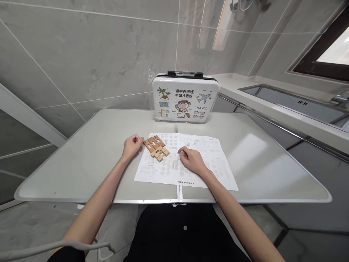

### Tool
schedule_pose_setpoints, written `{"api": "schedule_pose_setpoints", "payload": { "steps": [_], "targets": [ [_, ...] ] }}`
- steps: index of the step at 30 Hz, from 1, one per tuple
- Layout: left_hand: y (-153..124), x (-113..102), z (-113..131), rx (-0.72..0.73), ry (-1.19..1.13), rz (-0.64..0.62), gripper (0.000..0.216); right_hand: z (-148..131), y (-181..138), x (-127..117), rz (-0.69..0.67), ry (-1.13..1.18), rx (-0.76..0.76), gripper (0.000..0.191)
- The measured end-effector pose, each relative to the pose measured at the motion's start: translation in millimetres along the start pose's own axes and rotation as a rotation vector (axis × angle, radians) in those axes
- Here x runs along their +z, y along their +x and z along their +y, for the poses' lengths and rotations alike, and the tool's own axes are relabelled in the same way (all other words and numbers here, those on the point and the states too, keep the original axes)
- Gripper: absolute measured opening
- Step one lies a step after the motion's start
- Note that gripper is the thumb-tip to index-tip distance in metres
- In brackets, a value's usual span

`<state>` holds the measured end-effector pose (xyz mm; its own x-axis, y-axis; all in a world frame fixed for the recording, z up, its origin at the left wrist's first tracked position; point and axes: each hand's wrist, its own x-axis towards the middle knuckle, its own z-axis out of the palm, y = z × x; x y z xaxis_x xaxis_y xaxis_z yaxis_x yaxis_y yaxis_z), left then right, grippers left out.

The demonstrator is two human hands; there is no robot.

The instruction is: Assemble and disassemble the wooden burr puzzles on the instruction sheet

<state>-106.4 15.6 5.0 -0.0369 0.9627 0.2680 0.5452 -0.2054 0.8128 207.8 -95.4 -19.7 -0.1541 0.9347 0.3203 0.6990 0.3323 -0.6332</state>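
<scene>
We see a cluster of pale, notched wooden blocks [156, 146] lying flat and touching one another on the upper left part of a white printed sheet [212, 160]. The sheet lies flat across the table [81, 163] seam.

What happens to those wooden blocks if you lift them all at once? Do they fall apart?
Probably they would come apart: the wooden blocks look like separate notched pieces lying loosely side by side. Each seems stiff and light, being small bare wood. Their flat sides suggest they would slide on the paper sheet rather than roll.
</scene>
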Motion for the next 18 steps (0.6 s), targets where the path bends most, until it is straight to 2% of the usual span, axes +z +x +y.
{"api": "schedule_pose_setpoints", "payload": {
  "steps": [18],
  "targets": [
    [-5.4,3.8,2.9,0.027,0.052,0.007,0.031,1.6,-0.1,-2.2,-0.014,-0.010,0.011,0.020]
  ]
}}
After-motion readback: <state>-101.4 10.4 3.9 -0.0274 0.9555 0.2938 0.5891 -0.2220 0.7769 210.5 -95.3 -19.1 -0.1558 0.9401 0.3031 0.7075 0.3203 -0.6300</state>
